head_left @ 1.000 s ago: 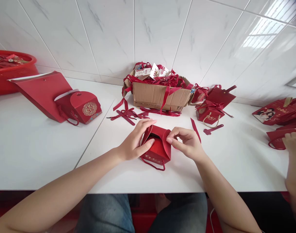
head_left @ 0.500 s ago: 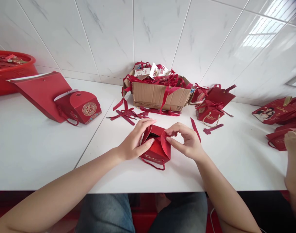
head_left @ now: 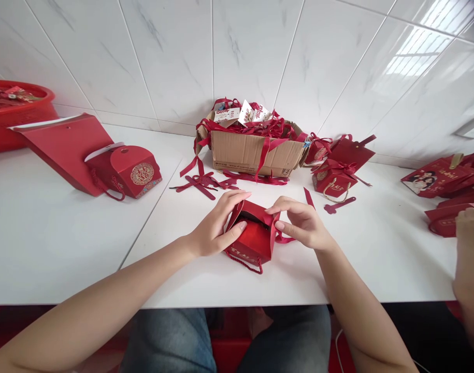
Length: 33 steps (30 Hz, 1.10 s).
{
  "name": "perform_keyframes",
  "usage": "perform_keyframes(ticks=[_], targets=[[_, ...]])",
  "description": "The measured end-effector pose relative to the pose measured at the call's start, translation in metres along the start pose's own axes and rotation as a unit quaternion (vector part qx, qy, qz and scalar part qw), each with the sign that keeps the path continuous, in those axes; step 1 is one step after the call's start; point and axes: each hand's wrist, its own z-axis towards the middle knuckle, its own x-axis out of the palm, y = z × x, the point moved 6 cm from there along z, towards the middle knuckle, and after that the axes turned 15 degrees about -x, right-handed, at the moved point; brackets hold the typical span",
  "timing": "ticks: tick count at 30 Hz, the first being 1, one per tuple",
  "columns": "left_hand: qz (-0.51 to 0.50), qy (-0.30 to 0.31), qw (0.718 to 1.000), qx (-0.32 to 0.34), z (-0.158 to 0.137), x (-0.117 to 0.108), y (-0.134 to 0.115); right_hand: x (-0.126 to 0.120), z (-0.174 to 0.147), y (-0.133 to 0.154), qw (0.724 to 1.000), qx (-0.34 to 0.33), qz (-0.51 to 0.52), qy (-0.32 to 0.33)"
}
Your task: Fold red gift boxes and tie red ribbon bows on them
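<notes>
A small red gift box (head_left: 256, 243) with a twisted cord handle stands on the table in front of me, its top open. My left hand (head_left: 213, 225) is wrapped round its left side, with the thumb over the front edge and the fingers along the left flap. At the right flap, my right hand (head_left: 301, 223) has thumb and fingertips on the edge, holding it outward. A red ribbon (head_left: 285, 238) shows beside the box under my right hand. What lies deep inside the box is hidden.
Behind stands a cardboard box (head_left: 256, 150) of ribbons and tags. At left are another gift box (head_left: 133, 171), a red bag (head_left: 71, 150) and a red basin (head_left: 23, 124). Tied boxes (head_left: 333, 181) stand right of centre. Another person's hand (head_left: 470, 233) is at far right.
My right hand has moved slightly right, swinging the box's right flap outward and opening the top wider. The ribbon on the right has shifted toward the box. My left hand stays in place.
</notes>
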Motion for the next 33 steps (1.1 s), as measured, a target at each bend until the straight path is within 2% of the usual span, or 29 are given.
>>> perform_keyframes(ticks=[7,12,14,16,20,24,27,33], targets=[[-0.029,0.042,0.998,0.021,0.000,0.004,-0.003,0.004,-0.001,0.002,0.994,0.002,0.084,0.068],[-0.026,0.043,0.998,0.027,0.000,0.003,-0.003,0.003,-0.001,0.001,0.993,0.020,0.107,0.042],[-0.022,0.042,0.999,0.006,0.001,0.002,0.000,-0.001,-0.002,-0.002,0.993,0.022,0.116,-0.003],[-0.021,0.039,0.999,-0.011,0.002,0.002,0.001,-0.010,-0.003,-0.007,0.989,0.014,0.126,-0.076],[-0.023,0.024,0.999,-0.028,0.002,0.000,0.003,-0.037,-0.010,-0.016,0.965,0.015,0.129,-0.227],[-0.024,0.023,0.999,-0.031,0.001,0.000,0.004,-0.064,-0.018,-0.023,0.941,0.035,0.112,-0.317],[-0.022,0.023,0.999,-0.031,0.001,0.000,0.005,-0.083,-0.026,-0.032,0.904,0.038,0.149,-0.398],[-0.046,0.020,0.998,-0.034,0.002,0.000,0.006,-0.119,-0.050,-0.055,0.798,0.016,0.240,-0.552]])
